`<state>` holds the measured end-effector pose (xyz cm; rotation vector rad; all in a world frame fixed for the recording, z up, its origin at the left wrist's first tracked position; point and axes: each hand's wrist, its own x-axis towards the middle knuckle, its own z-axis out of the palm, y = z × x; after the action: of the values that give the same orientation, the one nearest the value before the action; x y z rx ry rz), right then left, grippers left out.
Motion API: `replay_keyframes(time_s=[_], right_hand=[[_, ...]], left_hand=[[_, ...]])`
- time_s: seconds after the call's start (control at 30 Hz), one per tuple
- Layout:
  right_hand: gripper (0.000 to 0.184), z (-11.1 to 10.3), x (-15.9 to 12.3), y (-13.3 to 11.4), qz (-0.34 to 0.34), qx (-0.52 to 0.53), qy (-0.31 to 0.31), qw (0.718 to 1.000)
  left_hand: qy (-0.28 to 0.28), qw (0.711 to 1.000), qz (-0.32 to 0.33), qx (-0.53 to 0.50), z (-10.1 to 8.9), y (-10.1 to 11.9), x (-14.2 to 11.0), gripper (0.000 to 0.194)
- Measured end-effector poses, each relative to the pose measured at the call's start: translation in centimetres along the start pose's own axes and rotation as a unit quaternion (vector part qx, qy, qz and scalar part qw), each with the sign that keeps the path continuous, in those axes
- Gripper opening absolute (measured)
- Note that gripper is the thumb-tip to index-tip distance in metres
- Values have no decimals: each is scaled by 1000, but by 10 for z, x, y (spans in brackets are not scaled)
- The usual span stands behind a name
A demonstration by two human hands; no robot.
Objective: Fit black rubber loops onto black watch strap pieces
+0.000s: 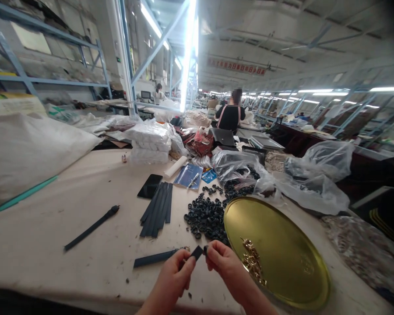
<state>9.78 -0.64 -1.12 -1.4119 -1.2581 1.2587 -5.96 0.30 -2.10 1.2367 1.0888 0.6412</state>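
Observation:
My left hand [177, 273] pinches the near end of a dark flat strap [156, 258] that trails left across the cream table [52, 227]. My right hand [223, 264] is closed in a pinch on a small black ring [205, 249] right at the strap's tip. Just beyond my hands lies a heap of several black rings [206, 214]. To the right sits a round gold tray [282, 253] with small gold metal fittings [252, 260] on it.
A bundle of dark straps [158, 209] and a single strap [91, 228] lie on the table, with a black phone [150, 185] and a blue booklet [188, 175] behind. Clear plastic bags [315, 179] crowd the right. A person in black [230, 114] works at the far end.

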Motion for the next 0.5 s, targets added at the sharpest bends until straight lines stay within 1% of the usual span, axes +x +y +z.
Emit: replay_keyframes(time_s=[0.03, 0.07, 0.1, 0.13, 0.23, 0.3, 0.37, 0.5], right_hand=[[25, 1, -7, 1, 28, 116, -2, 993], [26, 3, -13, 3, 49, 203, 8, 978], [27, 4, -19, 5, 59, 247, 26, 967], [27, 5, -23, 7, 61, 261, 44, 963], [30, 6, -31, 13, 43, 211, 76, 974], [29, 4, -35, 17, 30, 172, 67, 982], [29, 1, -38, 21, 32, 157, 47, 986], [32, -3, -44, 26, 68, 143, 27, 987]], left_hand=[[5, 1000, 14, 11, 4, 2, -1, 35], [6, 999, 27, 23, 8, 3, -2, 32], [3, 999, 37, 37, 12, 3, -4, 29], [-2, 998, 44, 53, 14, 1, -5, 27], [-33, 991, 37, 125, 15, -1, -11, 25], [-56, 981, 33, 180, 13, 1, -15, 25], [-67, 971, 34, 227, 11, 4, -18, 25], [-74, 956, 49, 280, 16, 9, -22, 25]])
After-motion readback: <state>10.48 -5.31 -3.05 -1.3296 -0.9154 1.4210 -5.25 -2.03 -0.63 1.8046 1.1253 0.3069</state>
